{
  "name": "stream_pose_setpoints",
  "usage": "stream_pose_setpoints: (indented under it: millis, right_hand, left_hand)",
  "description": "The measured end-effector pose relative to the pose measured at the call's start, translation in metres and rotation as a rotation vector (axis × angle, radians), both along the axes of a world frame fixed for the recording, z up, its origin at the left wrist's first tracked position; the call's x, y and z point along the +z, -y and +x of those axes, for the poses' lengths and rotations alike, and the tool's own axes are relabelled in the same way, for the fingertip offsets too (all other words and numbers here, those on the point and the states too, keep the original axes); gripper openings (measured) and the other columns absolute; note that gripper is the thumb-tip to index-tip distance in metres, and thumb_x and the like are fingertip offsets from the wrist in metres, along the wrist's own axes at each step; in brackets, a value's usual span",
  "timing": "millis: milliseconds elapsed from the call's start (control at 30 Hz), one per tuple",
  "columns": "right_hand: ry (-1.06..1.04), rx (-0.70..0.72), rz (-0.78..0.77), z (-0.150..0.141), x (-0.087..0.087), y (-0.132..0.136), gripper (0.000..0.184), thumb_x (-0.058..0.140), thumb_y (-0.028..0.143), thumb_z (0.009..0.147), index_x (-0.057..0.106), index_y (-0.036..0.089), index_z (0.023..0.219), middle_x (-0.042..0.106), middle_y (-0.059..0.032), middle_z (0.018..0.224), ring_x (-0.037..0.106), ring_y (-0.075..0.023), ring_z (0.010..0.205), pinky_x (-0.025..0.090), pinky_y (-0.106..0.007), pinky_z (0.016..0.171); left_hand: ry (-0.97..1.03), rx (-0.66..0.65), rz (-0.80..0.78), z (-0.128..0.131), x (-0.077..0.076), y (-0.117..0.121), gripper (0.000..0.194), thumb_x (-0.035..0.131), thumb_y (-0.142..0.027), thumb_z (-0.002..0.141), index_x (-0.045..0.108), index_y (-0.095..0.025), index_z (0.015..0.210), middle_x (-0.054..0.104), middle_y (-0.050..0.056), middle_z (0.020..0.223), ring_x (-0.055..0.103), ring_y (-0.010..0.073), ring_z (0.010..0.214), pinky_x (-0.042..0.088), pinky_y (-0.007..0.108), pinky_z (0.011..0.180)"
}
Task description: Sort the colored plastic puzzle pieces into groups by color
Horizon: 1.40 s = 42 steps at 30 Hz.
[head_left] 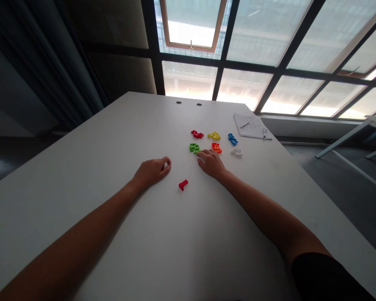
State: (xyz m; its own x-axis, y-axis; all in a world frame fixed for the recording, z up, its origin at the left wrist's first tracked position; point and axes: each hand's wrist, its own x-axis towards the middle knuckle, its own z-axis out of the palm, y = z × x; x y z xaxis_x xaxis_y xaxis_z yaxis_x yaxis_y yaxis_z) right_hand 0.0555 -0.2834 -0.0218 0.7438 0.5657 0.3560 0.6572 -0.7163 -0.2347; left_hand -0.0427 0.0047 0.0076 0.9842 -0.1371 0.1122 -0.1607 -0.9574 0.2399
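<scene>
Currently the left hand [152,172] rests loosely curled and empty on the table [65,175], near a red block [183,184]. The right hand [210,164] lies open, grasping nothing, its fingertips [201,155] against a green block [194,148], with an orange block [216,147] just ahead.

A flat red L-shaped plastic piece [183,184] and a lumpy green plastic piece [194,148], well apart

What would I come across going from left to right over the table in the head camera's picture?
left hand → loose red plastic piece → right hand → blue plastic piece → sheet of paper
</scene>
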Motion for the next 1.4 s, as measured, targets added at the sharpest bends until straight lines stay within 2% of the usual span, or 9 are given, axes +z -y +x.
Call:
stream_pose_setpoints:
  millis: [567,767,833,900,1000,1133,1267,1400]
  right_hand:
    - [-0.020,0.066,-0.017,-0.001,0.003,0.000,0.038,0.052,0.019,0.106,0.073,0.025,0.137,0.073,-0.0050,0.140,0.061,-0.0287,0.115,0.046,-0.043,0.106]
    - [-0.001,0.112,0.042,0.001,-0.001,0.000,0.032,0.055,0.016,0.104,0.079,0.024,0.124,0.076,-0.0058,0.133,0.063,-0.0290,0.112,0.048,-0.046,0.104]
    - [0.010,0.188,0.082,-0.001,-0.001,0.001,0.028,0.056,0.016,0.103,0.080,0.022,0.116,0.079,-0.0069,0.126,0.065,-0.0283,0.111,0.048,-0.045,0.103]
    - [0.012,0.325,0.117,-0.007,0.000,0.003,0.026,0.057,0.016,0.102,0.080,0.022,0.112,0.080,-0.0081,0.120,0.067,-0.0267,0.107,0.049,-0.044,0.101]
    - [-0.014,0.533,0.168,-0.023,0.007,0.002,0.023,0.060,0.018,0.100,0.077,0.023,0.114,0.080,-0.0091,0.114,0.070,-0.0246,0.102,0.050,-0.042,0.098]
    - [-0.073,0.694,0.224,-0.046,0.017,-0.007,0.021,0.066,0.025,0.098,0.074,0.023,0.117,0.079,-0.0103,0.113,0.070,-0.0252,0.103,0.050,-0.043,0.096]
    - [-0.076,0.749,0.192,-0.057,0.017,-0.016,0.009,0.066,0.022,0.097,0.072,0.023,0.103,0.078,-0.0084,0.100,0.069,-0.0228,0.094,0.050,-0.040,0.095]
    - [-0.027,0.667,0.162,-0.047,0.012,-0.014,0.006,0.066,0.019,0.097,0.071,0.023,0.099,0.074,-0.0064,0.089,0.066,-0.0217,0.087,0.048,-0.037,0.091]
  left_hand:
    - [-0.016,0.011,-0.018,0.000,0.000,0.000,0.029,0.047,-0.048,0.099,0.066,-0.029,0.106,0.073,-0.001,0.081,0.064,0.0202,0.071,0.035,0.029,0.063]
    - [-0.007,0.006,-0.012,0.001,0.000,-0.001,0.030,0.046,-0.049,0.099,0.067,-0.028,0.107,0.073,0.000,0.081,0.065,0.0204,0.072,0.035,0.029,0.063]
    - [-0.006,0.003,-0.014,0.001,0.000,-0.001,0.030,0.046,-0.048,0.099,0.067,-0.028,0.107,0.073,0.000,0.081,0.065,0.0200,0.071,0.035,0.029,0.063]
    - [-0.001,0.002,-0.016,0.000,-0.001,-0.001,0.030,0.046,-0.048,0.099,0.067,-0.028,0.107,0.073,-0.001,0.080,0.065,0.0198,0.070,0.035,0.030,0.062]
    - [0.009,-0.003,-0.018,0.000,-0.002,-0.001,0.031,0.047,-0.049,0.099,0.068,-0.028,0.107,0.073,-0.001,0.080,0.065,0.0198,0.069,0.036,0.030,0.061]
    - [0.011,-0.015,-0.026,0.000,-0.002,-0.001,0.031,0.047,-0.049,0.099,0.068,-0.028,0.107,0.073,-0.001,0.079,0.065,0.0198,0.069,0.036,0.029,0.061]
    - [0.023,-0.014,-0.025,0.000,-0.002,-0.001,0.029,0.048,-0.048,0.099,0.067,-0.029,0.106,0.073,-0.001,0.079,0.065,0.0199,0.068,0.034,0.029,0.061]
    - [0.019,-0.009,-0.028,-0.001,-0.002,-0.001,0.028,0.048,-0.047,0.098,0.067,-0.029,0.105,0.073,-0.001,0.078,0.064,0.0201,0.067,0.033,0.029,0.062]
